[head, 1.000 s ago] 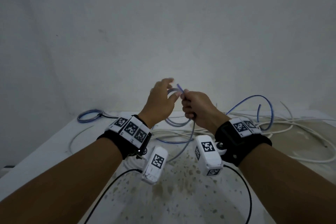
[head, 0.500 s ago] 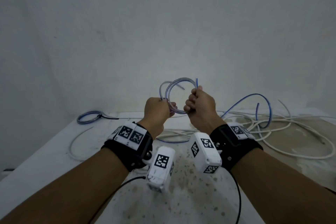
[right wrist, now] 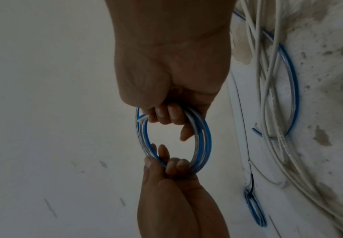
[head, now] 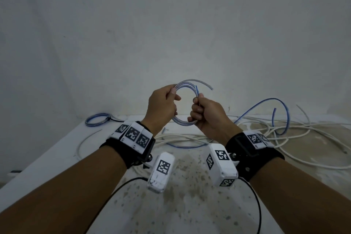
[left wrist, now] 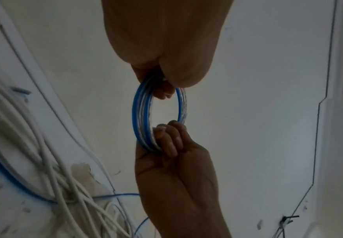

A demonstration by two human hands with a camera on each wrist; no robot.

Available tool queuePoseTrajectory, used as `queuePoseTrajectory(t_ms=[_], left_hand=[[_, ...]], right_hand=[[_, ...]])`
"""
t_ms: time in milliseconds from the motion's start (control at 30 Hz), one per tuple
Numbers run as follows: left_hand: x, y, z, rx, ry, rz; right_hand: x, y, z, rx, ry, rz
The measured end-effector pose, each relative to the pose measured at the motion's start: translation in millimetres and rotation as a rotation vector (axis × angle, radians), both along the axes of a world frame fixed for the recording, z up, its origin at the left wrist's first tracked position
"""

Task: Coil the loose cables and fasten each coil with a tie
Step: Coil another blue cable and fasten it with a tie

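A small coil of blue-and-clear cable is held up in the air in front of the wall, above the table. My left hand grips its left side with fingers curled round the turns. My right hand grips its right side, fingers wrapped round the turns. One loose cable end curves out to the right at the top. No tie is visible on this coil.
On the white speckled table lie a tangle of white cables and a loose blue cable at the right. A coiled blue cable with a dark tie lies at the back left. A wall stands close behind.
The hands have moved apart and the coil has turned to face me as a wider ring. My left hand shifted from the coil's lower left to its upper left side.
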State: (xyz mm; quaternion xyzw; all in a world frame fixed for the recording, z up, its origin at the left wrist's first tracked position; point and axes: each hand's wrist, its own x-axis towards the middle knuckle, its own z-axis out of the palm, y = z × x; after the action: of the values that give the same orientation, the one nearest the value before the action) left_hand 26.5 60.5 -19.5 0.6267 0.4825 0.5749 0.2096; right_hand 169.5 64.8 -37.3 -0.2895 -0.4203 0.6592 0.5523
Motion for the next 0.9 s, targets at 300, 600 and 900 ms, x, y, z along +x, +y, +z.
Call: queuePoseTrajectory(t_ms=[300,600,900], left_hand=[[-24,3,9,-0.002,0.327,-0.137],[-24,0,16,-0.066,0.471,-0.251],[-14,7,-1,0.025,0.368,-0.223]], right_hand=[[9,-2,5,0.044,-0.218,0.091],[17,3,-1,0.090,-0.325,0.102],[15,0,-3,0.209,-0.495,0.096]])
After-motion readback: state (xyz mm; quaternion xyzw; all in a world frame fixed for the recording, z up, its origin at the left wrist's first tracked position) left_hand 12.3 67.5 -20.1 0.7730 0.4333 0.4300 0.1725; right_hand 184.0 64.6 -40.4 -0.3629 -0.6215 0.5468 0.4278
